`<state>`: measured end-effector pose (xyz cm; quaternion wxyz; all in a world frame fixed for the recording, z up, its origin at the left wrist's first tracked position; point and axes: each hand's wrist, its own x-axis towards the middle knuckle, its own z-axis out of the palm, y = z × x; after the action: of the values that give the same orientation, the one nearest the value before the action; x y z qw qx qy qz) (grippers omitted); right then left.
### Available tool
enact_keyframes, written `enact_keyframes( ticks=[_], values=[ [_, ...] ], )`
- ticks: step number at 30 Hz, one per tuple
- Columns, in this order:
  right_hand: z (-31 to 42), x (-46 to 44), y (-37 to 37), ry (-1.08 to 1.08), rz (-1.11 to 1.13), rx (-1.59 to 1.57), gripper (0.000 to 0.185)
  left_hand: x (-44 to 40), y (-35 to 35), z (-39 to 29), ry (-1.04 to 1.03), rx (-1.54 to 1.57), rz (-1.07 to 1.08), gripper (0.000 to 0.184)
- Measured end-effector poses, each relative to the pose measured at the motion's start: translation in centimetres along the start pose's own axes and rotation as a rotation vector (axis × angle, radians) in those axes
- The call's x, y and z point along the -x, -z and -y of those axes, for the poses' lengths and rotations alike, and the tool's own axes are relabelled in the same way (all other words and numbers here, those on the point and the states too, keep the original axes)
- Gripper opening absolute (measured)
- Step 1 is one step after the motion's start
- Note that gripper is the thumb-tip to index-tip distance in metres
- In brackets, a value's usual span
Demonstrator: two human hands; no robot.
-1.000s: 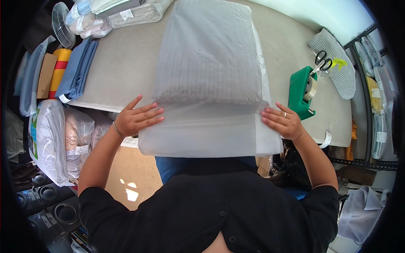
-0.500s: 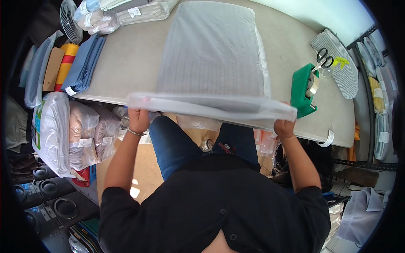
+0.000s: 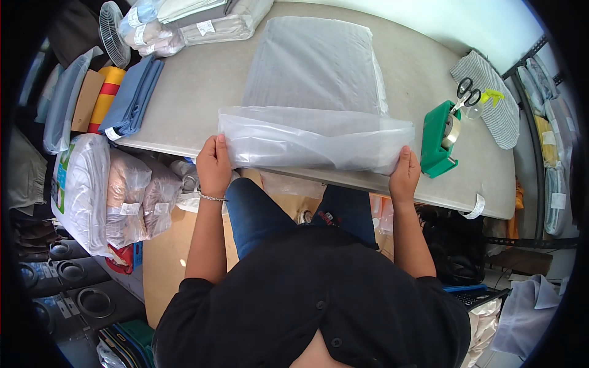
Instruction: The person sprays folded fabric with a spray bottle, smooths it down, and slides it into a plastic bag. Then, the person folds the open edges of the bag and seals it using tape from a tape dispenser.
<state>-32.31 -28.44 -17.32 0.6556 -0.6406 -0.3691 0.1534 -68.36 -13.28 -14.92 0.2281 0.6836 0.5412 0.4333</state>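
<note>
A flat package in translucent plastic (image 3: 313,64) lies on the grey table (image 3: 190,80). Its loose plastic flap (image 3: 313,140) is folded up over the near end, wrinkled across the middle. My left hand (image 3: 215,165) pinches the flap's left corner, thumb on top. At the flap's right corner my right hand (image 3: 405,175) grips the plastic in the same way, thumb up and fingers underneath.
Right of the package stand a green tape dispenser (image 3: 437,141), scissors (image 3: 467,95) and striped cloth (image 3: 491,98). Folded blue fabric (image 3: 132,95) and a fan (image 3: 114,34) are at the left. Bagged textiles (image 3: 215,21) lie at the back left.
The flap first hung flat over the table edge under my spread hands. It was then lifted, and now lies folded back over the package's near end, with both hands closed on its corners.
</note>
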Motion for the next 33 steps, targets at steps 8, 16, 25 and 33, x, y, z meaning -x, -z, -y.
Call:
enact_keyframes(
  ticks=[8, 16, 25, 33],
  values=[
    [0.1, 0.1, -0.4, 0.007, -0.037, 0.007, 0.043, 0.4, 0.6, -6.0, -0.826, -0.296, -0.457, 0.037],
    [0.2, 0.0, -0.3, 0.021, -0.013, -0.005, 0.043, -3.3, -3.2, -14.3, -0.947, -0.336, 0.463, 0.035],
    [0.7, 0.1, 2.3, 0.061, 0.032, -0.026, 0.034, -7.7, -6.3, -13.6, -0.791, -0.044, 0.781, 0.026],
    [10.1, -2.8, 0.1, 0.867, 0.103, 0.557, 0.038, -7.9, -6.9, -12.8, -0.812, 0.01, 0.772, 0.023]
  ],
)
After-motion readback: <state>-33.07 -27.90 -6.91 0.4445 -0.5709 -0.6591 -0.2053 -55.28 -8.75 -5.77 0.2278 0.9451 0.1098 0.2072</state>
